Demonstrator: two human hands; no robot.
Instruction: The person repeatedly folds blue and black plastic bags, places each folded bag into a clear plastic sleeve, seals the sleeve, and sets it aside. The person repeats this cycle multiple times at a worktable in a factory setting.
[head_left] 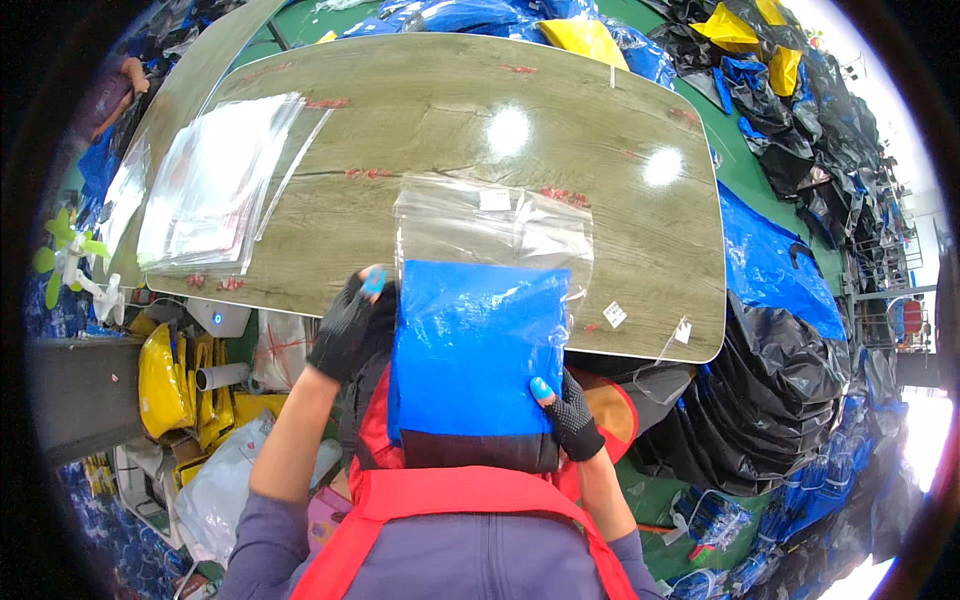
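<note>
A folded blue sheet (478,345) with a black lower band (480,450) lies flat in front of me, its lower part reaching past the table's near edge. It is in a clear plastic bag (470,225), whose upper part spreads over the table. My right hand (575,420), in a black glove with a blue thumb covering, grips the lower right edge, thumb on top and fingers mostly hidden beneath. My left hand (352,325), gloved alike, is beside the left edge. Its thumb stands up away from the bag; the other fingers are partly hidden against the side.
Stacked clear plastic bags (205,190) lie left on the wood-patterned table (450,110). Two small white labels, one a square label (613,315), are near its right front. Black sheeting (770,390) heaps at right. A green fan (65,245) and another person's arm (125,95) show far left.
</note>
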